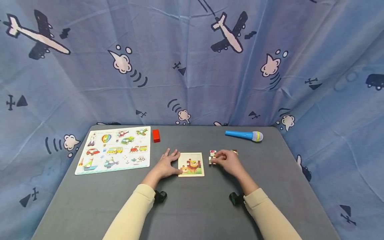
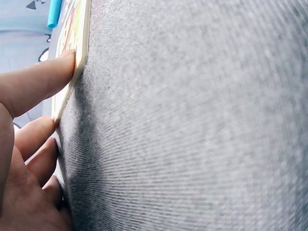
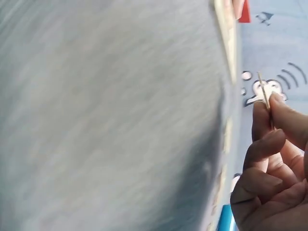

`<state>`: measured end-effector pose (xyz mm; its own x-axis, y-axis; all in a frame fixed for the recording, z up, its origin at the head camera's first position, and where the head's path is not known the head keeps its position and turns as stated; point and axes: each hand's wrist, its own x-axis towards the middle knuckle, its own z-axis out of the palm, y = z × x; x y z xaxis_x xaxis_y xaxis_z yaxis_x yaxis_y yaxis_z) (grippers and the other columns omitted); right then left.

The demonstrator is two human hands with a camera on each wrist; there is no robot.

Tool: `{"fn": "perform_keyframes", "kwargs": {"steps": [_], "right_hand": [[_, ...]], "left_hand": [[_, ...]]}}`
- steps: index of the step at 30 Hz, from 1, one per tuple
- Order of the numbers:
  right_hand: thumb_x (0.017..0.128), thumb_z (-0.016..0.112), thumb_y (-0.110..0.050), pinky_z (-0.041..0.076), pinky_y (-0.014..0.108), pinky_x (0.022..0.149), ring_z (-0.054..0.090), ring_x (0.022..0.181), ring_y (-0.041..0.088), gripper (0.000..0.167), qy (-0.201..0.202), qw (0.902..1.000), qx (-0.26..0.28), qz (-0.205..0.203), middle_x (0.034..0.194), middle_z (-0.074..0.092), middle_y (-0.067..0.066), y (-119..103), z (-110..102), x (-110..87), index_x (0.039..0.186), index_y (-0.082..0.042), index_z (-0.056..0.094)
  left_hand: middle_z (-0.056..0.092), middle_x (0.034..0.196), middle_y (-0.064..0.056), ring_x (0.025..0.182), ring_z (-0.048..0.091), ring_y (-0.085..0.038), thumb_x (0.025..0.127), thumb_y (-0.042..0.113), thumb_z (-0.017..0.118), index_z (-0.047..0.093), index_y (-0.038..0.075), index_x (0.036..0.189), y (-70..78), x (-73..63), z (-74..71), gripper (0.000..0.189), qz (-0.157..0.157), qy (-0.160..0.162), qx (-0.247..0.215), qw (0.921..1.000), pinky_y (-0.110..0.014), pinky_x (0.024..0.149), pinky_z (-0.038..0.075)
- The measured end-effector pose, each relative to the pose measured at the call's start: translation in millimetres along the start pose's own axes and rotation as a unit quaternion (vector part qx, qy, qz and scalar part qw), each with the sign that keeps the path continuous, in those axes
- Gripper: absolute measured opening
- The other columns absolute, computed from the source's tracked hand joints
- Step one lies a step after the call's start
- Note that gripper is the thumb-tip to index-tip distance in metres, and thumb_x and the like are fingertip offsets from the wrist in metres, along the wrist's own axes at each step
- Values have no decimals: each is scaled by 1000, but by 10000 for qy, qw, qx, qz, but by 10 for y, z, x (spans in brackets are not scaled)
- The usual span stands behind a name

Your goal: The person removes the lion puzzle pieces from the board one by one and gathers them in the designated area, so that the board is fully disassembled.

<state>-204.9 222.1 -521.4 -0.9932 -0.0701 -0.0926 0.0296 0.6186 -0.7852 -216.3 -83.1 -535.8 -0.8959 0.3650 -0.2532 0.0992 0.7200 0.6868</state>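
Observation:
A square wooden jigsaw tray (image 1: 192,156) lies on the table between the hands, with lion-picture pieces fitted in its lower part. My left hand (image 1: 164,165) is at its left side with fingers spread. In the left wrist view, the left thumb (image 2: 62,67) presses on the tray's edge, and a fingertip touches its corner. To the right of the tray, my right hand (image 1: 229,162) pinches a thin puzzle piece (image 3: 263,89) between thumb and fingers, seen edge-on in the right wrist view. Loose pieces (image 1: 212,152) lie by that hand, partly hidden by it.
A large vehicle picture board (image 1: 112,150) lies at the left, with a red block (image 1: 156,136) beside its upper right corner. A blue toy microphone (image 1: 243,134) rests at the back right. A patterned blue curtain (image 1: 168,66) hangs behind the grey table (image 1: 192,206).

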Motion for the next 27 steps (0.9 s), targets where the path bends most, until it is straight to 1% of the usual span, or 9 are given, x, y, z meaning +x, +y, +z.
{"fn": "perform_keyframes", "kwargs": {"steps": [4,7,11,15,21,23,27], "right_hand": [[88,80,-23,45,27,61,57,65,13,18,57,9999,-139,53,73,68,2,122,-3,32,95,-8,73],[88,80,-21,45,27,62,57,65,12,17,102,9994,-345,9,74,68,1,176,-1,56,93,-7,72],[87,80,-21,45,28,64,57,66,10,17,128,9971,-743,-82,74,68,1,188,12,66,92,-6,73],[87,80,-22,45,29,66,56,68,11,17,189,9945,-1019,-129,76,68,0,174,29,78,94,-7,74],[87,80,-20,41,30,65,51,70,15,21,215,9935,-1120,-38,77,60,2,140,44,85,100,-6,71],[88,80,-21,40,30,65,51,69,15,23,243,9936,-1099,-9,77,60,2,118,45,84,103,-6,70],[90,78,-21,43,29,61,52,66,14,28,287,9948,-971,-122,81,63,2,10,38,76,113,-6,70]], "left_hand": [[29,166,-1,158,4,-31,81,33,84,41,17,156,6,-3,-6,87,20,-4,22,10000,-59,124,14],[29,166,0,158,3,-30,81,32,84,41,16,156,7,-4,-6,87,30,-1,23,10000,-58,125,12],[28,166,1,158,3,-29,81,33,84,41,18,156,-2,-3,-1,87,-28,-1,3,10000,-58,125,13],[28,166,1,158,3,-29,82,33,84,41,18,156,-6,-2,0,87,-10,8,7,10000,-58,125,13],[29,166,-1,158,3,-31,81,32,84,42,15,155,-5,-1,-9,87,88,-10,9,10000,-57,125,12],[29,166,-2,158,3,-31,81,32,84,41,14,155,-3,-5,-12,87,120,-12,10,9999,-56,126,11],[29,166,-2,158,3,-31,82,32,83,41,14,155,-1,-9,-15,87,139,1,16,9999,-54,126,10]]}}
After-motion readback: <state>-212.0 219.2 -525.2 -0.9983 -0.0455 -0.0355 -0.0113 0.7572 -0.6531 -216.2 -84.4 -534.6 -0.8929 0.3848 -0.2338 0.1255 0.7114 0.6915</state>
